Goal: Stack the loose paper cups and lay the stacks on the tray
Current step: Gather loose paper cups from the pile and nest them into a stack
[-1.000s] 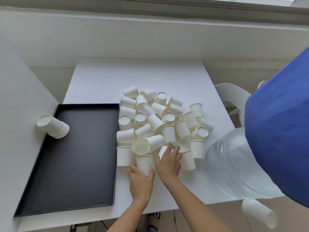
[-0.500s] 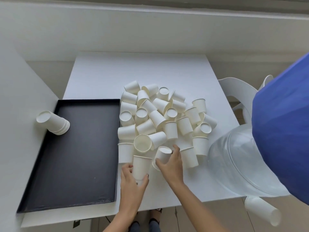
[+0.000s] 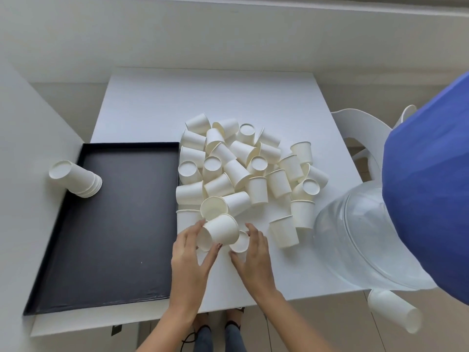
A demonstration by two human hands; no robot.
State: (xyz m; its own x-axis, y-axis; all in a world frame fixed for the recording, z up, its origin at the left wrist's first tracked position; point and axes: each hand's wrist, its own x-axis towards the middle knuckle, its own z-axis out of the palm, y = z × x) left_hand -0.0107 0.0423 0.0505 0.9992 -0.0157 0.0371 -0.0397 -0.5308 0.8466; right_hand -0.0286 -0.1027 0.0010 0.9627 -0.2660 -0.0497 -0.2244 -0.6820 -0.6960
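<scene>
A heap of several loose white paper cups (image 3: 243, 171) lies on the white table (image 3: 210, 97), right of an empty black tray (image 3: 114, 224). My left hand (image 3: 189, 252) grips a paper cup (image 3: 219, 233) tipped on its side, its base toward the left. My right hand (image 3: 253, 252) holds a second cup (image 3: 239, 243) just right of it, mouth touching the first cup's mouth end. A short stack of cups (image 3: 76, 179) lies on its side at the tray's far left edge.
A clear water jug (image 3: 355, 240) with a blue top (image 3: 429, 189) rests at the table's right edge. A white chair (image 3: 360, 133) stands behind it. Another cup stack (image 3: 396, 313) lies on the floor at the lower right. A white wall runs along the left.
My left hand lifted its upright cup and tipped it sideways. My right hand brought its cup in against it, closer to the table's front.
</scene>
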